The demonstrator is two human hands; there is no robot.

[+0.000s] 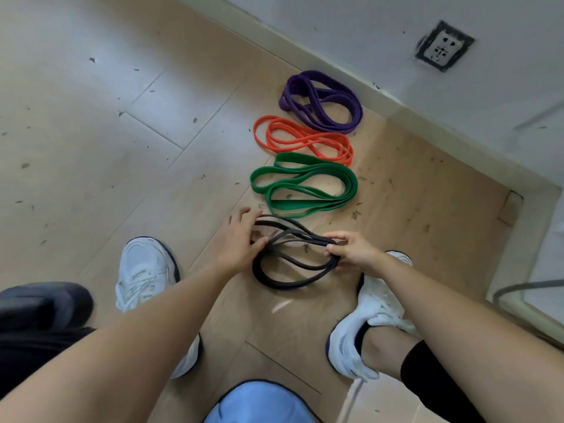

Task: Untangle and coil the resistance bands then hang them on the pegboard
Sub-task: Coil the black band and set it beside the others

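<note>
From my remote seat I read the floor (91, 123) left to right: at about eight o'clock a dark rounded shape (39, 303) sits at the frame edge — I cannot tell what it is. Just right of it is the left shoe (143, 270), white, flat on the pale tiles. The left hand (241, 239) comes next, near the centre, its fingers spread and curled down onto the left side of the black band (293, 264), touching the strands; I cannot tell whether it pinches them or only presses. The black band lies in several loose overlapping loops on the floor between the two feet. At its three o'clock end the right hand (351, 251) is closed on the gathered strands, thumb and fingers pinched around them. Below that, toward five o'clock, the right shoe (366, 325) stands tilted with its heel raised. Up from the black band toward one o'clock runs a row of coiled bands, each apart from the next — the green band (305, 186), then the orange band (305, 138), then the purple band (323, 102) nearest the baseboard. A wall socket (442, 45) sits at two o'clock.
</note>
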